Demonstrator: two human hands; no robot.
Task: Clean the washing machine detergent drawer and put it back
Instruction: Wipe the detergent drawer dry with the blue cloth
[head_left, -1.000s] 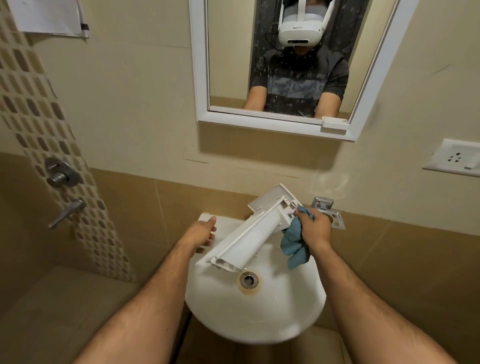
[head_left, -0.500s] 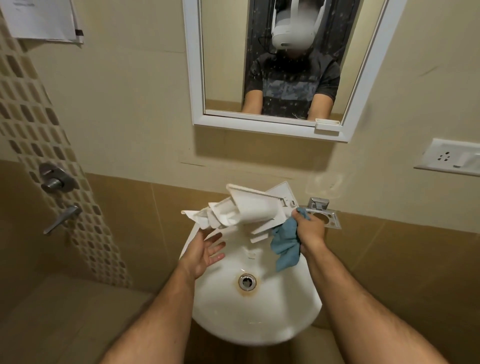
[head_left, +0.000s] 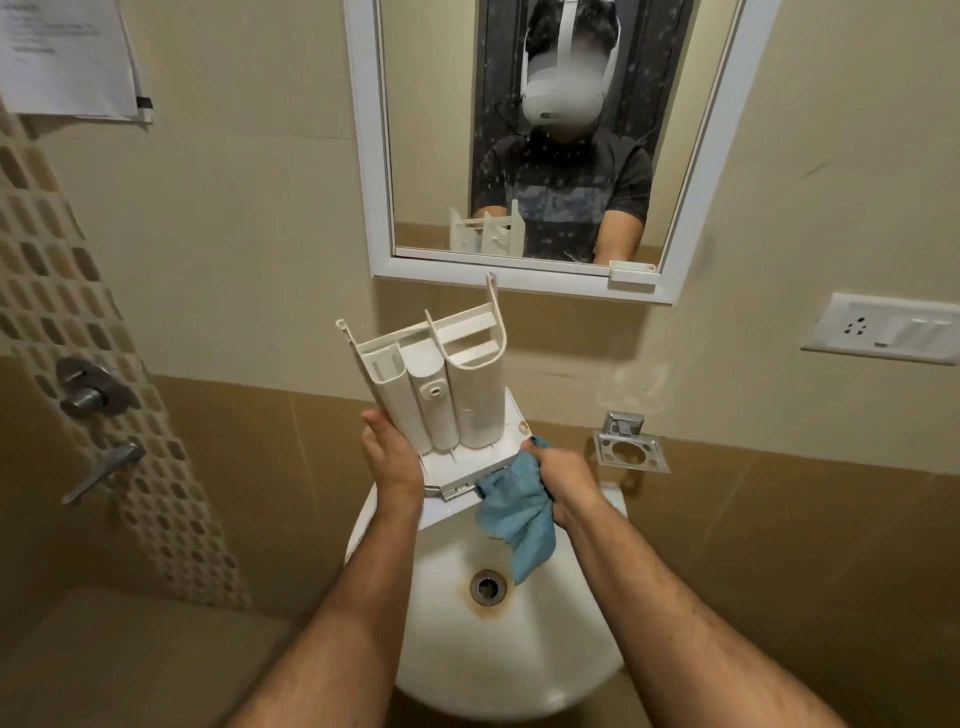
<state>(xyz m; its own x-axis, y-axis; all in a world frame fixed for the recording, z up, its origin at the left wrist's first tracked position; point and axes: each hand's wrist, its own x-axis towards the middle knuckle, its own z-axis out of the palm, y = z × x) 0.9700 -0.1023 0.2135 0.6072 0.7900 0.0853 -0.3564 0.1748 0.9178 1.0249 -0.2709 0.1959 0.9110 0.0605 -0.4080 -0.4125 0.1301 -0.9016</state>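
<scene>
The white detergent drawer (head_left: 441, 395) stands upright over the back of the white sink (head_left: 519, 649), underside facing me, front panel at the bottom. My left hand (head_left: 389, 457) grips its lower left edge. My right hand (head_left: 561, 478) holds a blue cloth (head_left: 519, 514) bunched against the drawer's lower right corner, and the cloth hangs down over the basin.
A mirror (head_left: 519, 156) hangs on the wall above the sink and reflects the drawer. A metal holder (head_left: 631, 449) is fixed to the wall at right, with a socket plate (head_left: 883, 332) higher up. Taps (head_left: 88, 395) sit on the left tiled wall. The drain (head_left: 488, 586) lies mid-basin.
The drawer has swung from lying slanted across the sink to standing upright. My left hand let go, then took hold of its lower left edge. The right hand kept hold with the cloth.
</scene>
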